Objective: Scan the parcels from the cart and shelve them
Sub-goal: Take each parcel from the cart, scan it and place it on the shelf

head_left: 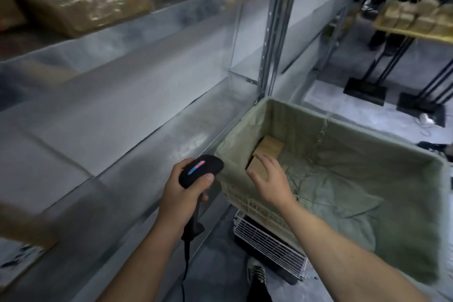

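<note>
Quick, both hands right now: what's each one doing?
Left hand: grips the black scanner.
Right hand: open, fingers spread over a parcel in the cart; contact unclear.

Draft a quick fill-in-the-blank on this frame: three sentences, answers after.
1. The left hand grips a black ____.
2. The right hand reaches toward the brown parcels in a corner of the cloth-lined ____.
3. The taped boxes sit on a rack shelf ____ the cart's level.
Answers: scanner; cart; above.
</note>
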Tool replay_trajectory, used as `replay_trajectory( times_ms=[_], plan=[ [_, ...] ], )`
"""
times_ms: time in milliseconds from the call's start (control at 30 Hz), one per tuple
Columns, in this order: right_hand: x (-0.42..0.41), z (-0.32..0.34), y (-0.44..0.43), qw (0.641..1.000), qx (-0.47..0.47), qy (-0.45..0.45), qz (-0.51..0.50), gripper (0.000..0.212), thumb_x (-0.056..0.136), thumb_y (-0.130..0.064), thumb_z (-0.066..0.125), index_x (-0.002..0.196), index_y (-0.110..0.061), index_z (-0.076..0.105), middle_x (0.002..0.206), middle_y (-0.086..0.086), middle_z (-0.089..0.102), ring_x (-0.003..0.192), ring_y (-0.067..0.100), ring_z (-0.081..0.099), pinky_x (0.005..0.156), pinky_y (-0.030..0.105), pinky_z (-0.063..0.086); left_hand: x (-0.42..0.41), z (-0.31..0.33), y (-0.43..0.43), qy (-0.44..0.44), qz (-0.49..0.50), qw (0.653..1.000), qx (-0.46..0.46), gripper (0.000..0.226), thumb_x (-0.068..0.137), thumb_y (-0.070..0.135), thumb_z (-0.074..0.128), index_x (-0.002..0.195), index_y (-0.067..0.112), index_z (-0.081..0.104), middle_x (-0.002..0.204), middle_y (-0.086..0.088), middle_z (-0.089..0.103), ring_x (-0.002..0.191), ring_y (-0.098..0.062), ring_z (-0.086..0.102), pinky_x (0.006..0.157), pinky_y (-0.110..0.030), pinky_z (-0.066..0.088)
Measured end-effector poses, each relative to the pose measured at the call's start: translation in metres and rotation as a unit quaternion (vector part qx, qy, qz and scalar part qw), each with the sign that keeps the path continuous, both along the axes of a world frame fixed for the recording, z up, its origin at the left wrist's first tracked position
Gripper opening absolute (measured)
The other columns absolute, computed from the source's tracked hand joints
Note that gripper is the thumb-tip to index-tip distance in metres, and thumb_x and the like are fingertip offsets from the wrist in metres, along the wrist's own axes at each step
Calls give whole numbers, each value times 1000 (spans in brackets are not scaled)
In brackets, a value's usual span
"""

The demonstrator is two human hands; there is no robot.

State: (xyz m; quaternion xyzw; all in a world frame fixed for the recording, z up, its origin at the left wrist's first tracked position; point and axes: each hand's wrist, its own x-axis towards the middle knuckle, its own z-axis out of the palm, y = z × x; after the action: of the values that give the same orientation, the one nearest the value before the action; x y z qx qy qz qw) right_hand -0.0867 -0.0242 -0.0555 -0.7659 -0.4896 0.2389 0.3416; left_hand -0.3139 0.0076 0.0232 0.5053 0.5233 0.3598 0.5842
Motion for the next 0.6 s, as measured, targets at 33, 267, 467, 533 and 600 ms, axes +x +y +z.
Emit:
replay_trajectory(
  times_ms=[33, 267, 467, 533, 600],
  plan=[
    [14, -2, 5, 1000, -1, 8, -7, 59, 98, -42, 61, 150, -19, 45, 155, 6, 38, 144, 20, 34, 110, 22, 22, 15, -2, 7, 2, -6, 1000, 0, 49, 66, 36, 78, 113, 40, 62, 105, -13, 72, 69, -20, 69, 66, -33, 55],
    [111, -21, 43, 998, -21, 56, -38, 61, 97, -41, 62, 150, -16, 46, 153, 8, 41, 142, 21, 38, 113, 25, 27, 123, -9, 52, 24, -23, 999, 2, 51, 75, 28, 84, 122, 33, 63, 108, -8, 71, 71, -15, 71, 68, -33, 60],
    [156, -46, 69, 995, -51, 80, -44, 61, 97, -37, 63, 150, -14, 44, 149, 12, 46, 138, 23, 42, 104, 20, 27, 180, -16, 76, 51, -35, 998, -18, 46, 83, 19, 82, 121, 33, 61, 111, -10, 70, 81, -24, 70, 60, -21, 55],
    [163, -55, 75, 993, -61, 89, -49, 61, 98, -37, 63, 151, -13, 44, 149, 12, 46, 138, 23, 42, 102, 17, 25, 192, -19, 84, 69, -37, 997, -23, 46, 79, 28, 84, 116, 40, 61, 110, -9, 71, 79, -25, 71, 62, -26, 57],
    [171, -65, 80, 992, -72, 93, -55, 61, 98, -37, 63, 150, -13, 43, 148, 12, 47, 138, 23, 42, 101, 16, 24, 201, -23, 94, 89, -41, 995, -31, 49, 65, 45, 82, 109, 48, 62, 108, -8, 72, 75, -25, 72, 68, -35, 61]
  ],
)
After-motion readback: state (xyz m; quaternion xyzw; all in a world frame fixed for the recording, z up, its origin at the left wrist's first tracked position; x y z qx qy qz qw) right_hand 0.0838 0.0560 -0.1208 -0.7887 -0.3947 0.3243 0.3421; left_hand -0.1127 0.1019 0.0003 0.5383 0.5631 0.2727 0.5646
